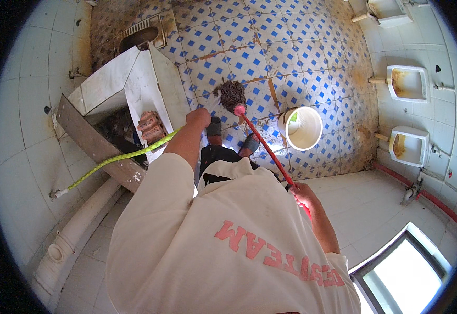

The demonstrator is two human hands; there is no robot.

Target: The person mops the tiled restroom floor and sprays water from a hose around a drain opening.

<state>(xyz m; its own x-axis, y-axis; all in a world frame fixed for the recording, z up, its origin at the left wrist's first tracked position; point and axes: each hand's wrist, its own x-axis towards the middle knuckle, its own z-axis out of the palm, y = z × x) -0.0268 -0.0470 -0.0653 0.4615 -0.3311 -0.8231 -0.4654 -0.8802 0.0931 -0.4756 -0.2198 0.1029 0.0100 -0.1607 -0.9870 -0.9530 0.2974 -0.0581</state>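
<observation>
My left hand point(198, 117) is closed around the end of a yellow-green hose point(134, 154), which passes behind my forearm. A faint stream of water runs from this hand towards a string mop head point(231, 95). The dark, wet-looking strands rest on the tiled floor, held by a pink socket point(239, 110). My right hand point(305, 195) grips the red mop handle point(269, 151) at my right side. The handle slants down and away from me to the mop head, just beyond my sandalled feet. The hose's other end joins a fitting point(57, 193) on the left wall.
A white plastic bucket point(315, 143) stands right of the mop, something green inside. On the left is a tiled trough point(169, 78) with a broken brick point(150, 127) on its ledge. A squat toilet point(161, 35) lies beyond. Stained urinals point(421, 84) line the right wall, near a window point(403, 271).
</observation>
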